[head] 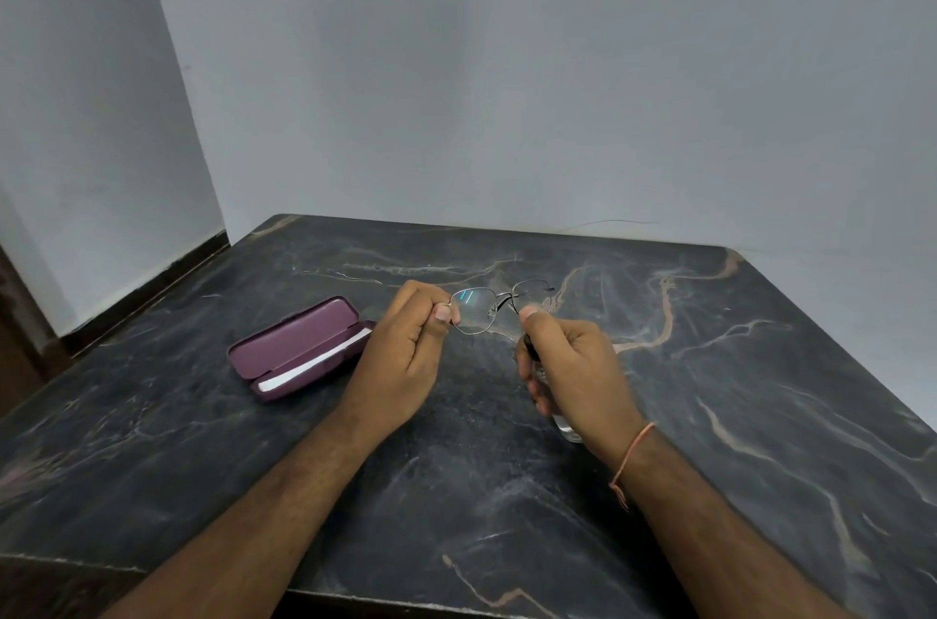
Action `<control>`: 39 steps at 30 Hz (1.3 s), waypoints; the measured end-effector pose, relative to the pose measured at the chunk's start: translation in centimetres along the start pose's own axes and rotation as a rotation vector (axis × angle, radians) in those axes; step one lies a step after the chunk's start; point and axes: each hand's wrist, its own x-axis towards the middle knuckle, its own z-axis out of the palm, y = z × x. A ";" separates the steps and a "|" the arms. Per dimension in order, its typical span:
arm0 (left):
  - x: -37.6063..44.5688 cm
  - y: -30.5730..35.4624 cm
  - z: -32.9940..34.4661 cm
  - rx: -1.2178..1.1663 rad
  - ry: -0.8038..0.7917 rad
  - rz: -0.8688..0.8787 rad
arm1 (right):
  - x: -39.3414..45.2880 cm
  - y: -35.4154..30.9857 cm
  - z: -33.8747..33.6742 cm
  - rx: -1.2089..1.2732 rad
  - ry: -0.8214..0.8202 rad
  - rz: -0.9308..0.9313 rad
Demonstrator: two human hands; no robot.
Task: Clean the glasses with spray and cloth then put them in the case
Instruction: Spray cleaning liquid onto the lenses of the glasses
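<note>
Thin wire-rimmed glasses [494,309] at frame centre, pinched by left hand [410,354].

Clear spray bottle [568,431] gripped in right hand [573,365]; open maroon case [299,349] with white cloth [314,365], centre left on veined dark marble table [710,365].

open case [299,348] left of the hands, bare table [735,365] to the right

dark marble table [710,390] with pale veins; plain grey wall [507,86]; dark skirting [152,286] at left
</note>
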 end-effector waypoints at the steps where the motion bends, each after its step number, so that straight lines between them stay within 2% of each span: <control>1: 0.0 0.0 0.0 -0.002 0.001 0.004 | 0.0 0.0 0.0 0.007 0.006 0.004; 28: -0.3 -0.1 0.1 0.006 -0.073 0.030 | 0.1 0.1 -0.3 0.024 0.074 -0.014; 39: -0.3 0.3 0.1 0.033 -0.089 0.048 | 0.0 0.4 0.0 0.023 0.034 -0.021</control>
